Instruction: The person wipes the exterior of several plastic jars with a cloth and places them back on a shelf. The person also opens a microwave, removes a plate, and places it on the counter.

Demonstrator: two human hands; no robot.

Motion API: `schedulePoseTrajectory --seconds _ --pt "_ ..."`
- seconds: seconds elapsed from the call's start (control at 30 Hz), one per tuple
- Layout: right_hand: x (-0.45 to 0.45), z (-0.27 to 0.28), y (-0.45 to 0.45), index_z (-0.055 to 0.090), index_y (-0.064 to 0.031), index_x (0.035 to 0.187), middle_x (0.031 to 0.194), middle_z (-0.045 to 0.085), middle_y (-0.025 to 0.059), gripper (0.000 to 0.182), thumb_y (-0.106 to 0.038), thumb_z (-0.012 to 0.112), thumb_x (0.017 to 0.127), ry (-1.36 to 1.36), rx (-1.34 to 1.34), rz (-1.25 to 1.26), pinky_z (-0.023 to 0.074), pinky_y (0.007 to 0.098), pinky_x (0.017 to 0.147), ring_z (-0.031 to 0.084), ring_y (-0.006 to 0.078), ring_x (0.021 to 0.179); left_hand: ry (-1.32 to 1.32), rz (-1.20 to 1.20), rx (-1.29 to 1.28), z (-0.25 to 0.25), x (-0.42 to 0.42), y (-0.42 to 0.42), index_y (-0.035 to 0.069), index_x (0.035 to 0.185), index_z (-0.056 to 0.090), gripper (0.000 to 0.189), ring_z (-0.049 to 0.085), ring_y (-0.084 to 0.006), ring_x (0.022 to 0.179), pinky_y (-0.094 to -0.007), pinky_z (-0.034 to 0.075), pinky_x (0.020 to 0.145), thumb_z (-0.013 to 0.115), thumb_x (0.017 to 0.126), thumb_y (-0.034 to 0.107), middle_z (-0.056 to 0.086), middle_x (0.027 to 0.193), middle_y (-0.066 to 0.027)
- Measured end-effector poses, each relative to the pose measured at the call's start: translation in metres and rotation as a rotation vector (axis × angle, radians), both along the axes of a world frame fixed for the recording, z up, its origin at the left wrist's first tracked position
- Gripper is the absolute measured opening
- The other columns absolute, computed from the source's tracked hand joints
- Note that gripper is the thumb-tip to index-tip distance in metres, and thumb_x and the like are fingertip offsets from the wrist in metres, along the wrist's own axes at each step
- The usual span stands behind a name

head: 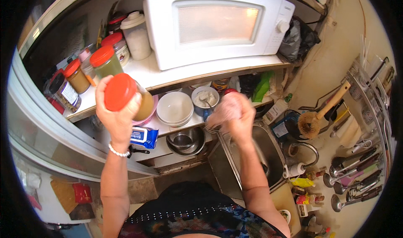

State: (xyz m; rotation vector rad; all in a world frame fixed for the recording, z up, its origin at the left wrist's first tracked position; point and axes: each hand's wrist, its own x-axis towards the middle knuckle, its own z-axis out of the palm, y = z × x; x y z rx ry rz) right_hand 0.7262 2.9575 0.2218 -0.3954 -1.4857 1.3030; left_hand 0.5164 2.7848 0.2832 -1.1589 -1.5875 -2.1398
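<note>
Raised at the front of the upper shelf, my left hand (118,112) grips a jar with a red lid (120,92) and light-brown contents. My right hand (241,121) holds a crumpled pinkish cloth (229,109), blurred, just right of a blue mug (205,101) with white powder and a spoon in it. White bowls (175,108) sit between the two hands on the lower shelf. On the upper shelf beyond my left hand are a red-lidded jar of green contents (106,63), a smaller red-lidded jar (77,77) and a black-lidded jar (65,94).
A white microwave (217,23) stands on the upper shelf (195,68). Below my hands lie a blue wipes packet (146,138) and metal bowls (185,142). The sink (267,156), its tap (310,149), a hanging brush (315,121) and ladles (337,203) are at the right.
</note>
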Motion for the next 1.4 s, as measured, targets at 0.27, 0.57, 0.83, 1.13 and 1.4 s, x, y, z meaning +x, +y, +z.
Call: schedulePoseTrajectory --seconds 0.27,0.57,0.83,1.13,1.4 --pt "0.060 0.094 0.133 0.062 0.0034 0.102 0.075 0.060 0.0082 0.033 0.007 0.040 0.078 0.015 0.001 -0.366 0.0428 0.0302 0.043 0.056 0.0130 0.053 0.062 0.136 0.085 0.011 -0.036 0.042 0.001 0.121 0.051 0.064 0.059 -0.0169 0.098 -0.0295 0.048 0.089 0.085 0.068 0.011 0.060 0.110 -0.0096" --pt "0.036 0.144 0.245 0.067 0.0058 0.092 0.081 0.067 0.0134 0.041 -0.033 0.068 0.080 -0.313 0.100 -0.800 0.0494 0.0309 0.068 0.064 0.0188 0.077 0.074 0.176 0.060 0.013 -0.036 0.062 0.001 0.120 0.051 0.064 0.061 -0.0165 0.096 -0.0294 0.050 0.087 0.085 0.066 0.008 0.061 0.108 -0.0090" --pt "0.021 0.150 0.254 0.068 0.0013 0.095 0.091 0.067 0.0245 0.040 -0.035 0.063 0.078 -0.528 0.403 -0.972 0.0493 0.0405 0.079 0.065 0.0381 0.092 0.066 0.269 -0.009 0.019 -0.033 0.062 0.000 0.118 0.052 0.065 0.061 -0.0163 0.094 -0.0290 0.050 0.085 0.086 0.064 0.011 0.062 0.106 -0.0093" --pt "0.055 0.147 0.272 0.063 0.0006 0.102 0.092 0.066 0.0226 0.029 -0.016 0.059 0.079 -0.584 0.726 -0.992 0.0484 0.0400 0.076 0.063 0.0383 0.088 0.026 0.259 -0.071 0.025 -0.034 0.072 0.000 0.121 0.049 0.076 0.062 -0.0193 0.094 -0.0317 0.051 0.085 0.089 0.060 0.021 0.064 0.103 -0.0119" --pt "0.019 0.034 0.066 0.062 0.0018 0.092 0.076 0.062 0.0076 0.019 -0.011 0.052 0.083 0.098 0.089 -0.092 0.0483 0.0270 0.059 0.057 0.0139 0.063 -0.012 -0.082 -0.094 0.010 -0.051 0.048 0.009 0.139 0.030 0.101 0.051 -0.0217 0.116 -0.0354 0.040 0.102 0.087 0.056 0.010 0.055 0.123 -0.0117"
